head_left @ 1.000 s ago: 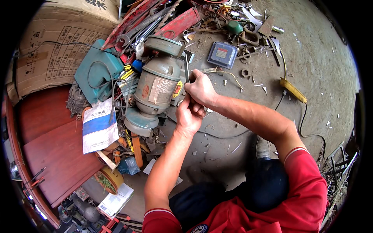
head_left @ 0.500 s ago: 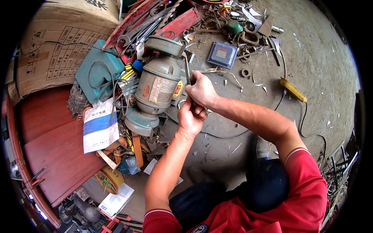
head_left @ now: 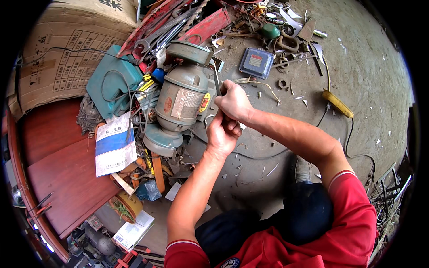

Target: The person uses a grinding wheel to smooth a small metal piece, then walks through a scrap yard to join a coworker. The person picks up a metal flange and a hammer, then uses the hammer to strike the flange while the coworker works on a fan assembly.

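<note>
Person wears a red short-sleeved shirt (head_left: 339,232) with a thin white stripe at each cuff and a round dark badge at the chest. Dark blue trousers (head_left: 286,219). One grey shoe (head_left: 303,169). Forearms bare; no gloves.

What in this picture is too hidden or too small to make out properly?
Head view only:
- Lower end of the thin metal strip: buried in the right hand.
- Left hand fingertips: tucked under the right hand.
- Bench grinder near wheel: covered by its guard.
- Scrap pile: bits too small.
</note>
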The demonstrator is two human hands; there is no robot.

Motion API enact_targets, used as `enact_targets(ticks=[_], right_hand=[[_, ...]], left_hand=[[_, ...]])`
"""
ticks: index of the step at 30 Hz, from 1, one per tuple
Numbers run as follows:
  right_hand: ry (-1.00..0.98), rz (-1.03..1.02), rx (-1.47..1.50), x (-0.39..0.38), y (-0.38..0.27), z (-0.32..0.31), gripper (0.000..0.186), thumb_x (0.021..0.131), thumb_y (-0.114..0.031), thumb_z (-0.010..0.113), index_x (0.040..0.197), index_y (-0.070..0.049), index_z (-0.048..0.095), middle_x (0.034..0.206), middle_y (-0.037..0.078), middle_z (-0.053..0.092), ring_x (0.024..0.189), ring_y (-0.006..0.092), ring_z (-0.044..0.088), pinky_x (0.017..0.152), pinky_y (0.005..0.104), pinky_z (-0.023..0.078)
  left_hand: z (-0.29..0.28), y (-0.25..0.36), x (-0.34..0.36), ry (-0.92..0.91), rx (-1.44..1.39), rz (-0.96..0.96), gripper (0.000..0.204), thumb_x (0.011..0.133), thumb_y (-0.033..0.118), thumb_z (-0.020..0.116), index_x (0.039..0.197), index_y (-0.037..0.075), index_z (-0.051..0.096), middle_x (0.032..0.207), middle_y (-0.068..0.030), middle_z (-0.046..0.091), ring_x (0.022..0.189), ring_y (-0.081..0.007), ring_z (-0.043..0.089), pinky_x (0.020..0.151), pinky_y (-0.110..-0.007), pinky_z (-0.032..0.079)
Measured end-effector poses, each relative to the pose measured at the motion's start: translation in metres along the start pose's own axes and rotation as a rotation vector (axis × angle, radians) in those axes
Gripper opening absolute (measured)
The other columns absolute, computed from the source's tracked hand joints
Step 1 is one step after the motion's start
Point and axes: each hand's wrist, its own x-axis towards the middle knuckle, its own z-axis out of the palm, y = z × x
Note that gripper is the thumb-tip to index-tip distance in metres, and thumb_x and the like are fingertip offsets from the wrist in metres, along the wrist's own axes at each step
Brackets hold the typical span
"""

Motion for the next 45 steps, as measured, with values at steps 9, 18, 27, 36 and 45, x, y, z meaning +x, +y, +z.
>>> enact_targets(ticks=[9, 18, 27, 36, 45], right_hand=[[0.021, -0.042, -0.012, 0.009, 0.001, -0.001, 0.024, 0.075, -0.014, 0.065, 0.089, 0.003, 0.056, 0.082, 0.024, 0.065, 0.079, 0.0337, 0.067, 0.074, 0.0421, 0.052], [0.066, -0.080, 0.012, 0.016, 0.005, 0.003, 0.020, 0.077, -0.010, 0.063, 0.088, 0.004, 0.055, 0.077, 0.020, 0.062, 0.074, 0.0273, 0.063, 0.070, 0.0395, 0.052], [0.103, -0.106, 0.046, 0.025, 0.011, 0.009, 0.018, 0.081, -0.009, 0.062, 0.090, 0.005, 0.055, 0.077, 0.019, 0.063, 0.073, 0.0259, 0.064, 0.067, 0.0391, 0.053], [0.104, -0.027, 0.165, 0.028, -0.001, 0.006, 0.016, 0.087, -0.009, 0.062, 0.093, 0.005, 0.055, 0.073, 0.012, 0.062, 0.058, 0.0157, 0.059, 0.051, 0.0331, 0.050], [0.169, -0.079, 0.254, 0.045, -0.002, 0.005, 0.016, 0.086, -0.008, 0.060, 0.096, 0.004, 0.056, 0.070, 0.014, 0.061, 0.058, 0.0174, 0.059, 0.050, 0.0343, 0.048]], left_hand=[[0.004, 0.005, 0.009, 0.010, -0.003, 0.008, 0.032, 0.101, 0.038, 0.044, 0.078, 0.017, 0.050, 0.061, 0.0043, 0.039, 0.056, -0.0112, 0.037, 0.054, -0.027, 0.029], [0.003, 0.010, 0.015, 0.012, 0.006, 0.015, 0.029, 0.101, 0.038, 0.044, 0.080, 0.019, 0.051, 0.061, 0.0059, 0.037, 0.057, -0.0098, 0.037, 0.054, -0.026, 0.029], [-0.001, 0.016, 0.024, 0.031, 0.009, 0.026, 0.027, 0.100, 0.037, 0.046, 0.080, 0.020, 0.052, 0.062, 0.0072, 0.036, 0.058, -0.0090, 0.038, 0.056, -0.025, 0.030], [-0.007, 0.023, 0.043, 0.031, -0.032, 0.067, 0.026, 0.102, 0.033, 0.043, 0.083, 0.018, 0.053, 0.068, 0.0066, 0.040, 0.061, -0.0089, 0.040, 0.058, -0.025, 0.035], [0.008, 0.032, 0.064, 0.069, 0.007, 0.132, 0.028, 0.104, 0.036, 0.039, 0.110, 0.015, 0.057, 0.095, 0.0015, 0.057, 0.082, -0.0112, 0.057, 0.070, -0.027, 0.048]])
